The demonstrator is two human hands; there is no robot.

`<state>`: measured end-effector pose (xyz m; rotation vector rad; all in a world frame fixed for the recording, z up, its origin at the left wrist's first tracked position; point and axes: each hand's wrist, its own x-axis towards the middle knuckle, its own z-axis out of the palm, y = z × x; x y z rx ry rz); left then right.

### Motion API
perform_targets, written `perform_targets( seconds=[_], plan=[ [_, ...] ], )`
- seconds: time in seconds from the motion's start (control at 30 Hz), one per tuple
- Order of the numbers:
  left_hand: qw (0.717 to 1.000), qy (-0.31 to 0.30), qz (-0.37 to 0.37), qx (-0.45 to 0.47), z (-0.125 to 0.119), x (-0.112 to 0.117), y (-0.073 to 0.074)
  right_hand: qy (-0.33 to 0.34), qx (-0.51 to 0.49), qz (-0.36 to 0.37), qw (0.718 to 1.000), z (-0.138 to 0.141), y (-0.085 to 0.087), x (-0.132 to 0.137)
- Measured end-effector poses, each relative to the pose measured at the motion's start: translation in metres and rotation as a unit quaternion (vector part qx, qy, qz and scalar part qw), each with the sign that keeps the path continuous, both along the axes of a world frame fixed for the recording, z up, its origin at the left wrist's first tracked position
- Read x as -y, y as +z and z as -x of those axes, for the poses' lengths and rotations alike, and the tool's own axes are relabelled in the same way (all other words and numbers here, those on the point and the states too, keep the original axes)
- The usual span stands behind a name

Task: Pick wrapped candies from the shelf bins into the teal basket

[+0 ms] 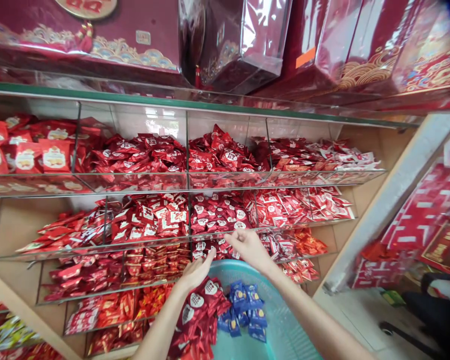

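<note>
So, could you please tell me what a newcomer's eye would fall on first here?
Probably the small blue packets, the odd colour out, lying in the turquoise basket at bottom centre beside a heap of dark red ones. Next, perhaps, the left hand and right hand near the basket's far rim, then the large dark red boxes along the top.

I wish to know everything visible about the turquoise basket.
The turquoise basket looks plastic, with a curved rim and seemingly slotted wall. It opens upward before the shelves, cut off by the picture's bottom edge. Red packets lie heaped inside at left, blue packets nearer the middle. Contact with the right forearm is unclear.
</note>
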<state>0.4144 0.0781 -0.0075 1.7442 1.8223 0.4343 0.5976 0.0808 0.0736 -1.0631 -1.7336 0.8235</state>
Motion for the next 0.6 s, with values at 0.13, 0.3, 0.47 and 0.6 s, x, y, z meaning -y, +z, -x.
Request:
perform_targets(
  seconds=[0.13, 0.3, 0.47, 0.6],
  plan=[
    [1.0, 0.002, 0.009, 0.01, 0.007, 0.005, 0.001, -0.012, 0.091, -0.068, 0.994, 0.017, 0.023, -0.042],
    [0.999, 0.024, 0.01, 0.019, 0.021, 0.011, 0.002, -0.074, 0.264, -0.065, 0.959, 0.055, 0.031, -0.062],
    [0.998, 0.049, 0.026, 0.03, 0.031, 0.016, 0.008, -0.122, 0.355, -0.053, 0.925, 0.081, 0.025, -0.053],
    [0.998, 0.048, 0.022, 0.041, 0.033, 0.015, 0.01, -0.148, 0.36, -0.048, 0.92, 0.085, 0.024, -0.048]
  ],
)
